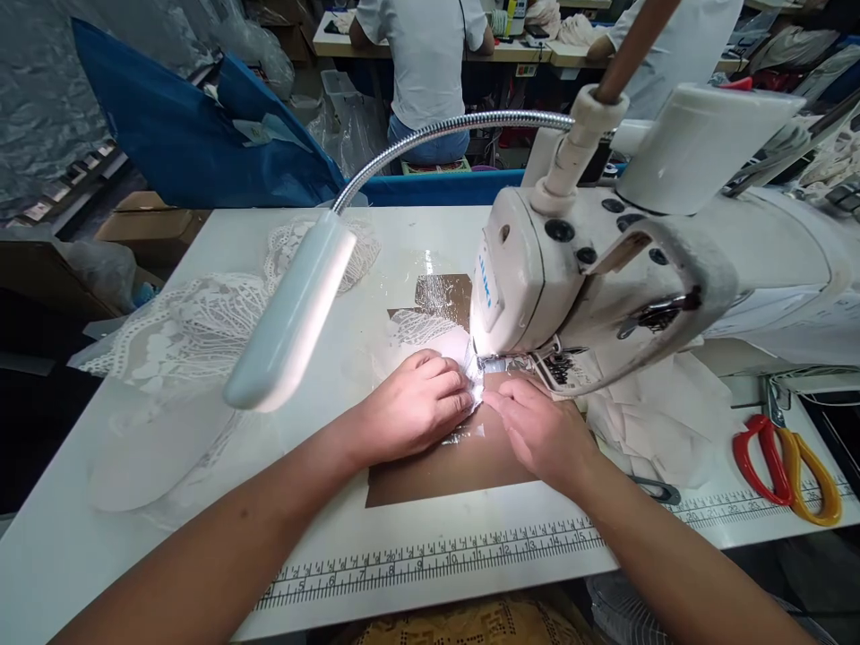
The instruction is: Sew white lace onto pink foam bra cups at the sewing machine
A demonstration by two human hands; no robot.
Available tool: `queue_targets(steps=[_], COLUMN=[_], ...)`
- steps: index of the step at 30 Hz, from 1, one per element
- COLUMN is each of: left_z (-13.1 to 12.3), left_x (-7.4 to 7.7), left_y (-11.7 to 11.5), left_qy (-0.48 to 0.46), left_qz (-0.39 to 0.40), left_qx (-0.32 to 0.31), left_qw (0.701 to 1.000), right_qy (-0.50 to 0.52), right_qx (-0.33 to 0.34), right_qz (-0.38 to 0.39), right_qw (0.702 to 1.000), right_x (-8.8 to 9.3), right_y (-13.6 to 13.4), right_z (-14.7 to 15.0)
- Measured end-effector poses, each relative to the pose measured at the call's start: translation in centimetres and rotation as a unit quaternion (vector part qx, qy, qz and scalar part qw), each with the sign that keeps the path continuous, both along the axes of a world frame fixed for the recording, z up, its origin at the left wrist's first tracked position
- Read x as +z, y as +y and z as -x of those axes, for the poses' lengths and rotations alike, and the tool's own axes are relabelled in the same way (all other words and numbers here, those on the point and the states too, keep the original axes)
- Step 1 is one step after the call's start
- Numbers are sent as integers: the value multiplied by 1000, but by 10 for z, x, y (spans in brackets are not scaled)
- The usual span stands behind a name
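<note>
A white sewing machine (537,287) stands over the table, its needle area at the near left end of the head. Under it lies a piece of white lace fabric (430,333), partly hidden by my fingers. My left hand (425,400) rests on this fabric just left of the needle, its fingers curled together and pressing on it. To the right of the needle, my right hand (537,425) has thumb and forefinger pinched at the fabric's near edge; its other fingers are folded under. Brown tape (443,470) covers the tabletop below both hands.
Lace pieces (194,322) lie at the left under a lamp (292,313) on a bendable neck. Pale cloth (658,417) is bunched at the right, near scissors (766,461) with red and yellow handles. A printed ruler (430,564) runs along the front. Another person (430,63) sits beyond.
</note>
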State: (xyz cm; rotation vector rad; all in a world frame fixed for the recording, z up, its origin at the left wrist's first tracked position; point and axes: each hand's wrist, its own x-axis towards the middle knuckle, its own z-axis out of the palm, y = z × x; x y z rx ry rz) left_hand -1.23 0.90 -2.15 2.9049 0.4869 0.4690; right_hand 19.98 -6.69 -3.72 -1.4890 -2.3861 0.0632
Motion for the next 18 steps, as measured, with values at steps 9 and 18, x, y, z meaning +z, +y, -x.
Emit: queue_targets(steps=[9,18], left_z=[-1,-1], left_x=[1,-5], left_y=[-1,1], left_qy=[14,-4], left_qz=[-15,12], left_qx=[5,-5], left_qw=[1000,1000], right_qy=[4,-48], right_qx=[4,10], right_qz=[22,31], right_qw=[1000,998], right_x=[2,7], right_y=[0,1], right_z=[-1,6])
